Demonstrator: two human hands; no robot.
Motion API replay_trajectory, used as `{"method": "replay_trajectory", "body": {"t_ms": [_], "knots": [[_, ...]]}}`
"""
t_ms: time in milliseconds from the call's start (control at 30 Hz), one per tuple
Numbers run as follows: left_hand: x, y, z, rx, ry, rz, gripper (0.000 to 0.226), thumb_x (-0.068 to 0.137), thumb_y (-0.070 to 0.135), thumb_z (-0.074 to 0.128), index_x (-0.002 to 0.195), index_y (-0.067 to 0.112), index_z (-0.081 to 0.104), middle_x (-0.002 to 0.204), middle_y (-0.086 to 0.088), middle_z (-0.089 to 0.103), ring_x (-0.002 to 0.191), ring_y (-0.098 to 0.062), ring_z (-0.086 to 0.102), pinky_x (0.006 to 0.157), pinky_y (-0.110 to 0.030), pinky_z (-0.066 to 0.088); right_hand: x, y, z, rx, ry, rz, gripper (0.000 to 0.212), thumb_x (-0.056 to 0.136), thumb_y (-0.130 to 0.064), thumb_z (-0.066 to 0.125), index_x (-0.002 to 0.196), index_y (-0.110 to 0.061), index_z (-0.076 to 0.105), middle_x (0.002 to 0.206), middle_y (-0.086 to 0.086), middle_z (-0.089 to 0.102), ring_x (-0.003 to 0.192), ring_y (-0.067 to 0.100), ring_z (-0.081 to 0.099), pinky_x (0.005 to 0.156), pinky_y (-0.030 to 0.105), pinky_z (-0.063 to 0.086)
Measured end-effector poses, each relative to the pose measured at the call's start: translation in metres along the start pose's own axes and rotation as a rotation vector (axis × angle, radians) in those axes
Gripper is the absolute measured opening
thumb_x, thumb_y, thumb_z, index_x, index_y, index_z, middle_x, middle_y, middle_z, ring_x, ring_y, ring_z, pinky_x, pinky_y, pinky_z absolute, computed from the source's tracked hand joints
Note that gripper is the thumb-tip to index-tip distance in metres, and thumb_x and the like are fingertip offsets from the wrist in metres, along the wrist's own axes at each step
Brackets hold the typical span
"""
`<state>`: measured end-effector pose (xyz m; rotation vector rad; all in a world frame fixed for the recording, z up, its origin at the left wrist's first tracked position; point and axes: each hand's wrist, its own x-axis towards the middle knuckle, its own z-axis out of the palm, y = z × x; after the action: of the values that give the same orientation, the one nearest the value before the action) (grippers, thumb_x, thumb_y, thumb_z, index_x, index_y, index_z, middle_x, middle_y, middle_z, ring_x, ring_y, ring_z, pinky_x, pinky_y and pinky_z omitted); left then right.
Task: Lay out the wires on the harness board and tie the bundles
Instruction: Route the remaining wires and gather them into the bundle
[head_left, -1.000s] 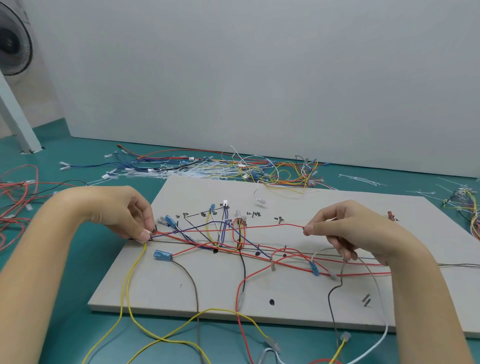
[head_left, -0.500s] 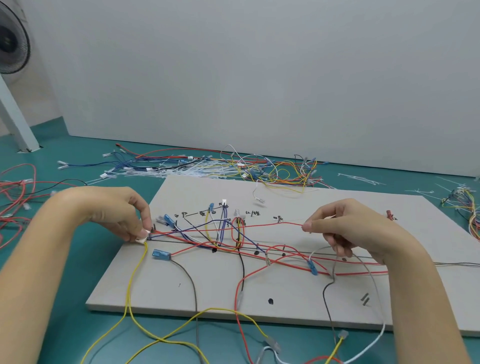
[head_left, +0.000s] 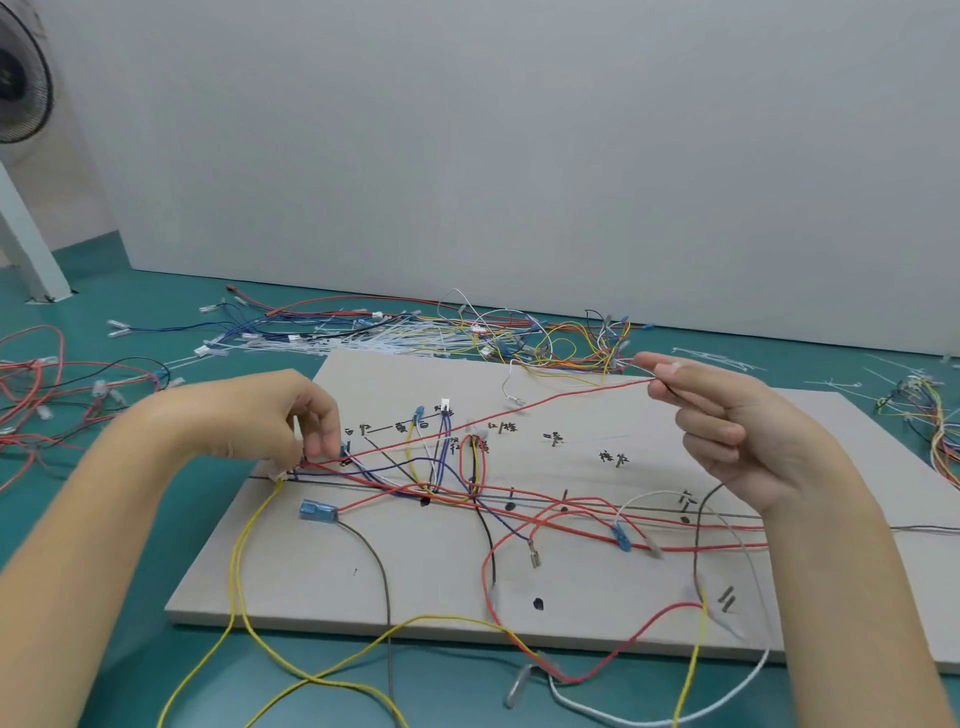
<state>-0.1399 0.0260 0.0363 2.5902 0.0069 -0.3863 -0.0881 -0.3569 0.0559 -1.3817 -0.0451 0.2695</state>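
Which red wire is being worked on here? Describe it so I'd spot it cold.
Start at the grey harness board. One red wire runs taut above it, from the left hand up to the raised right hand. Other red wires lie slack on the board.

You have one view only, from the camera on your head, wide-angle, looking forward and down across the harness board (head_left: 322, 561) toward the white wall (head_left: 519, 156) at 12 o'clock. It sits close: your left hand (head_left: 270, 415) enters from 8 o'clock, your right hand (head_left: 727, 431) from 4 o'clock, forearms filling the lower corners. The green table (head_left: 104, 322) stretches to the wall, and a fan (head_left: 21, 83) shows at 10 o'clock. No second view overlaps it.
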Motion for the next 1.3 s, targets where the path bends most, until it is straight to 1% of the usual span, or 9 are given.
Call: {"method": "replay_trajectory", "body": {"t_ms": [200,367,500,600,833,1033,1167,1233,1300], "knots": [[-0.001,0.025,0.013,-0.035,0.149,0.167,0.032,0.080,0.007,0.060,0.072,0.037,0.068,0.070,0.014,0.065,0.059,-0.007,0.054,0.060,-0.028,0.047,-0.001,0.000,0.000,-0.076,0.057,0.002,0.019,0.092,-0.012,0.056,0.105,-0.007,0.069,0.072,0.002,0.070,0.026,0.002,0.020,0.027,0.011,0.016],[-0.014,0.083,0.043,-0.181,0.268,0.396,0.007,0.075,0.028,0.069,0.076,0.034,0.067,0.077,0.017,0.066,0.066,-0.002,0.055,0.060,-0.016,0.044,0.001,0.002,-0.001,-0.193,0.109,-0.012,0.016,0.092,-0.008,0.057,0.103,-0.005,0.068,0.071,0.005,0.072,0.028,0.002,0.020,0.029,0.011,0.017],[-0.029,0.117,0.080,-0.008,0.152,0.526,0.041,0.067,0.069,0.065,0.087,0.034,0.068,0.086,0.023,0.066,0.087,0.002,0.059,0.073,-0.014,0.043,0.002,0.004,-0.001,-0.250,0.132,-0.009,0.015,0.091,-0.006,0.057,0.102,-0.002,0.067,0.071,0.006,0.072,0.028,0.003,0.021,0.029,0.011,0.017],[-0.032,0.123,0.092,0.106,0.073,0.522,0.041,0.070,0.067,0.069,0.088,0.030,0.071,0.071,0.015,0.063,0.067,-0.001,0.057,0.062,-0.019,0.044,0.003,0.005,-0.002,-0.283,0.140,-0.007,0.014,0.091,-0.004,0.057,0.101,-0.001,0.067,0.069,0.006,0.072,0.028,0.004,0.021,0.029,0.011,0.017],[-0.041,0.107,0.056,-0.476,-0.042,0.553,0.017,0.082,0.041,0.065,0.073,0.027,0.068,0.076,0.002,0.066,0.075,-0.011,0.056,0.071,-0.028,0.045,0.006,0.009,-0.003,-0.433,0.157,0.017,0.014,0.091,-0.002,0.056,0.100,-0.002,0.067,0.070,0.009,0.070,0.029,0.006,0.024,0.031,0.013,0.017],[-0.030,0.086,0.039,-1.500,-0.221,0.525,0.025,0.089,0.022,0.045,0.065,0.014,0.050,0.132,-0.015,0.061,0.128,-0.023,0.054,0.102,-0.037,0.047,0.008,0.012,-0.002,-0.557,0.178,0.036,0.014,0.091,0.001,0.055,0.099,0.002,0.066,0.072,0.014,0.067,0.028,0.007,0.022,0.031,0.012,0.015],[-0.023,0.070,0.033,-1.963,-0.530,0.519,0.025,0.096,0.018,0.038,0.072,0.015,0.047,0.077,0.003,0.061,0.076,-0.014,0.067,0.103,-0.038,0.046,0.010,0.015,-0.002,-0.600,0.180,0.046,0.014,0.089,0.002,0.056,0.097,0.002,0.067,0.068,0.014,0.067,0.028,0.008,0.020,0.031,0.011,0.014],[-0.021,0.066,0.026,-1.923,-0.599,0.403,0.020,0.097,0.019,0.037,0.078,0.016,0.041,0.064,0.006,0.037,0.043,-0.007,0.039,0.067,-0.018,0.052,0.010,0.015,-0.004,-0.608,0.179,0.051,0.013,0.089,0.002,0.057,0.096,0.000,0.068,0.064,0.012,0.067,0.029,0.008,0.020,0.032,0.011,0.014],[-0.021,0.061,0.021,-1.539,-0.321,0.207,0.019,0.092,0.024,0.045,0.073,0.020,0.043,0.059,0.008,0.028,0.032,-0.003,0.021,0.035,-0.017,0.029,0.010,0.015,-0.006,-0.615,0.177,0.054,0.013,0.088,0.001,0.058,0.095,-0.002,0.069,0.061,0.009,0.068,0.029,0.008,0.020,0.032,0.010,0.014]]}}
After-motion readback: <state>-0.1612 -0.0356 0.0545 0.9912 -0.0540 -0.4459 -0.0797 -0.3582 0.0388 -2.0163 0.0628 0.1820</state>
